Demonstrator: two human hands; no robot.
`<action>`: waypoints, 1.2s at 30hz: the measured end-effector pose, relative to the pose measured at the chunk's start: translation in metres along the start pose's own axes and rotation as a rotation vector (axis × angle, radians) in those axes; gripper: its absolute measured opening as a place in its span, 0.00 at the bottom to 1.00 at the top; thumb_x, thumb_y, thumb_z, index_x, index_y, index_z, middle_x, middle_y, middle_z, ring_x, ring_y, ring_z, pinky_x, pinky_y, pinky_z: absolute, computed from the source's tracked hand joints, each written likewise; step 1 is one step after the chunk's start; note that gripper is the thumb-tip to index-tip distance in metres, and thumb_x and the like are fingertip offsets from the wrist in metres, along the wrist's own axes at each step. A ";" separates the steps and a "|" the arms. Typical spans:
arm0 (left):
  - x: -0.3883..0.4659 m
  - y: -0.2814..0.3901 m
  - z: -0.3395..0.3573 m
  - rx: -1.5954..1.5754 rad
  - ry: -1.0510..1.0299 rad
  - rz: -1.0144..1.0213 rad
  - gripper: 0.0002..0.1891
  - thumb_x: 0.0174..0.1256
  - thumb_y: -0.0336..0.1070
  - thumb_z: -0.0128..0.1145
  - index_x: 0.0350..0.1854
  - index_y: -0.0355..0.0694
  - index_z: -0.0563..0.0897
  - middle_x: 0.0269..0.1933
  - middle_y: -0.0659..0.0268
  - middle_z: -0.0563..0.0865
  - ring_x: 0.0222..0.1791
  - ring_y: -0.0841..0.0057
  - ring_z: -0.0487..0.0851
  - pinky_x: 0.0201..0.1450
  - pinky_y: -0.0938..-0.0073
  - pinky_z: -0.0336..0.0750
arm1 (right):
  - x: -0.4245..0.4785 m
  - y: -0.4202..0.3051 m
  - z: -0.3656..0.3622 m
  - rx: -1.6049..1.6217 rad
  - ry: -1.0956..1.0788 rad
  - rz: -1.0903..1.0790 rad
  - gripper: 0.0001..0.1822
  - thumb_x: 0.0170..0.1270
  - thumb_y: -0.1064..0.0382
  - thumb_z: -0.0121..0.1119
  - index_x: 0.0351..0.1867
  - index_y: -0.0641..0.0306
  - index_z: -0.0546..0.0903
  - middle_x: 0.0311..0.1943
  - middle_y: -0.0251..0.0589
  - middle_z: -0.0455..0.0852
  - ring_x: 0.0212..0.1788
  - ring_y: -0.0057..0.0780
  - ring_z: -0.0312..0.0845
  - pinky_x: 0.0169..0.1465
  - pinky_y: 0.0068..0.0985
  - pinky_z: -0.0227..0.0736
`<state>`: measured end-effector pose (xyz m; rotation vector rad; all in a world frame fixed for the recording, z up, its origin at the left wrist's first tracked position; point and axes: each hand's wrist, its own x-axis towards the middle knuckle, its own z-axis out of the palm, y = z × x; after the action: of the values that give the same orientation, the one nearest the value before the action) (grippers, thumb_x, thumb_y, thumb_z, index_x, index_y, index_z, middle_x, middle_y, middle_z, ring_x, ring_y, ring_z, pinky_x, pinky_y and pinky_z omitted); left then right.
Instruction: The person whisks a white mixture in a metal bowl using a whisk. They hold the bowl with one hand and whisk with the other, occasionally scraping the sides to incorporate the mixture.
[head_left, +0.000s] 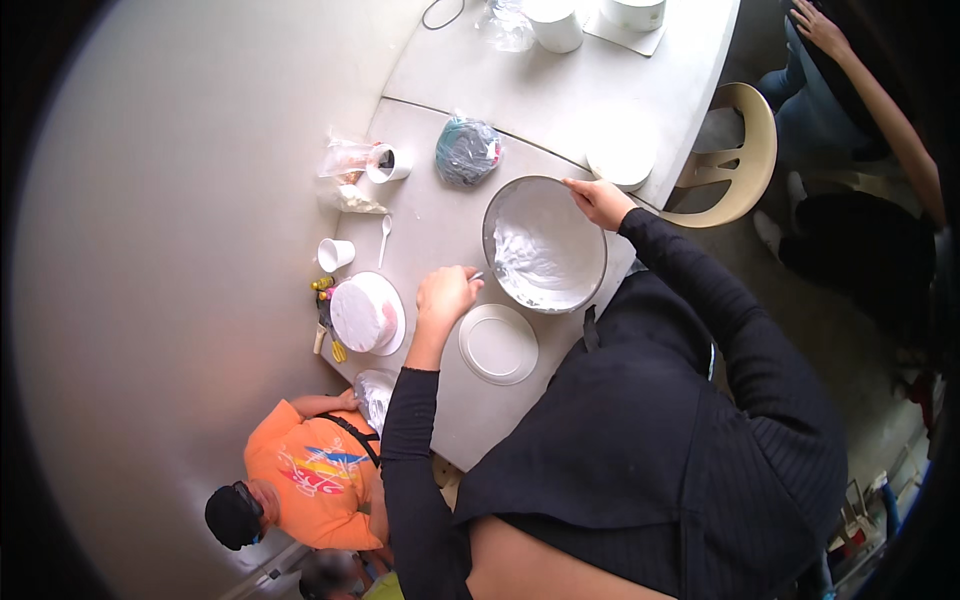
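My right hand (602, 204) grips the rim of a large metal bowl (581, 247) with white whipped cream (529, 262) smeared inside. Left of the bowl, my left hand (448, 291) is closed on a thin, shiny utensil (477, 276), mostly hidden by the fingers; its kind cannot be told. An upside-down or empty white plate (499, 343) lies on the table just below the bowl. Further left, a round cake (358, 315) covered in white, with a pinkish patch, rests on a white board (395, 330).
Around the cake are yellow-handled scissors (339, 351), a white cup (335, 255) and a white plastic spoon (385, 232). Beyond stand another cup (388, 163) and a plastic-wrapped bundle (468, 152). A person in orange (315, 469) holds a foil-like item (375, 394); a beige chair (761, 150) is at right.
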<state>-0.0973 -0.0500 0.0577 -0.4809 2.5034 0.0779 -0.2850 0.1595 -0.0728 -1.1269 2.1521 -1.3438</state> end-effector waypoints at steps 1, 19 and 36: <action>-0.005 0.010 -0.009 0.024 -0.014 0.051 0.13 0.58 0.50 0.55 0.42 0.57 0.83 0.31 0.58 0.85 0.35 0.60 0.83 0.38 0.61 0.76 | 0.000 -0.003 0.000 -0.015 -0.031 0.020 0.14 0.60 0.68 0.48 0.47 0.68 0.76 0.27 0.57 0.80 0.30 0.51 0.77 0.36 0.37 0.71; -0.026 0.006 0.061 -0.573 -0.084 -0.124 0.18 0.61 0.45 0.53 0.49 0.41 0.80 0.36 0.52 0.84 0.38 0.62 0.83 0.42 0.70 0.74 | -0.007 0.008 0.009 0.045 0.117 0.105 0.13 0.59 0.69 0.50 0.45 0.68 0.77 0.28 0.56 0.80 0.30 0.50 0.78 0.36 0.34 0.72; -0.054 0.048 0.080 -0.852 0.108 -0.315 0.20 0.64 0.46 0.50 0.51 0.37 0.77 0.38 0.48 0.83 0.43 0.57 0.81 0.46 0.69 0.73 | -0.006 -0.009 0.024 -0.006 0.246 0.090 0.15 0.59 0.70 0.50 0.48 0.69 0.74 0.23 0.57 0.77 0.25 0.49 0.76 0.31 0.33 0.70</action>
<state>-0.0304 0.0247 0.0191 -1.2287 2.3608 1.0345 -0.2621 0.1481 -0.0771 -0.8944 2.3480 -1.5032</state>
